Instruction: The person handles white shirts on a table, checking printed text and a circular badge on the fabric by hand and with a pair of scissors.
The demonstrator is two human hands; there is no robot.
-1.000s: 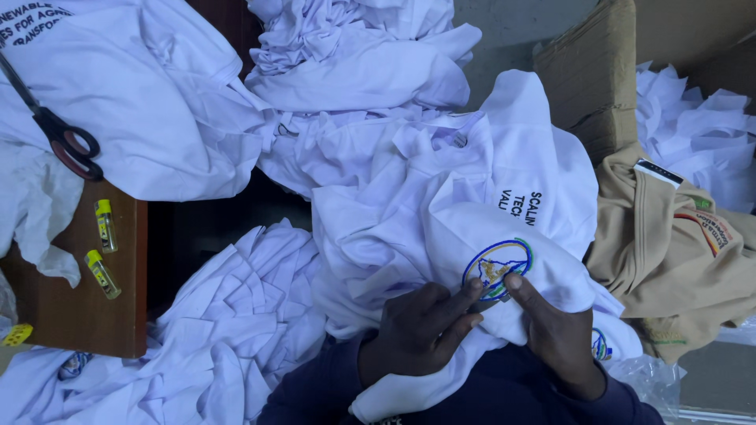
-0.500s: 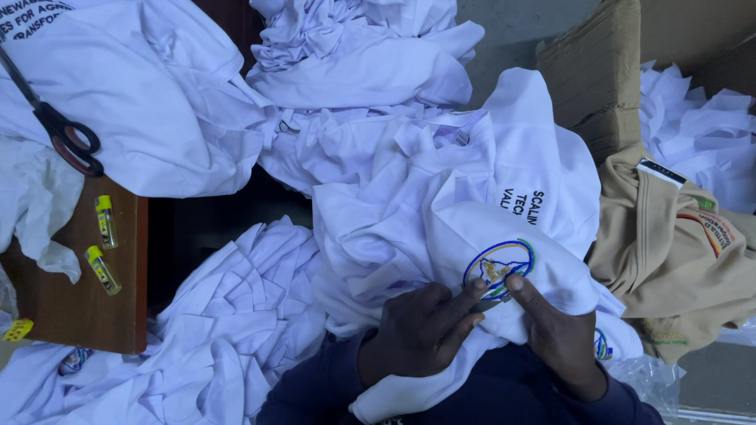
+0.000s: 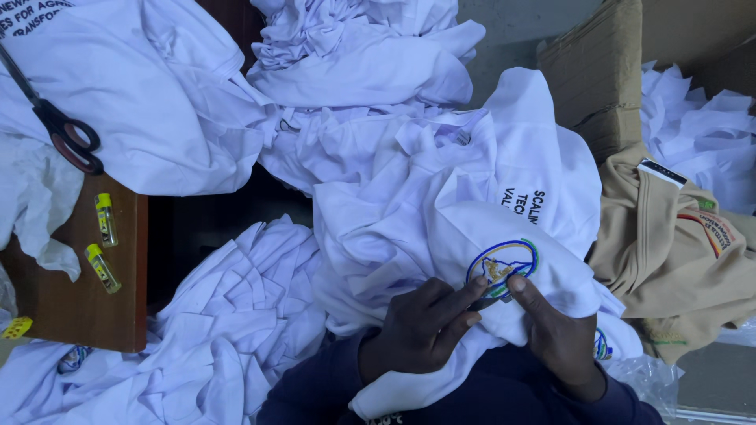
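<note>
A white shirt (image 3: 472, 197) with dark printed lettering and a round blue, green and yellow embroidered badge (image 3: 502, 264) lies bunched on my lap. My left hand (image 3: 421, 330) rests on the cloth just below and left of the badge, fingertips touching its lower edge. My right hand (image 3: 555, 330) grips the cloth under the badge, thumb pressed at the badge's lower right. Both hands pinch the fabric around the badge. Dark blue sleeves cover my forearms.
Piles of white shirts (image 3: 228, 338) surround me on the left and at the back. Black scissors (image 3: 67, 134) lie on cloth at the upper left. Two small yellow tubes (image 3: 104, 244) sit on a brown wooden table (image 3: 87, 315). A tan garment (image 3: 677, 244) and cardboard box (image 3: 598, 71) are at right.
</note>
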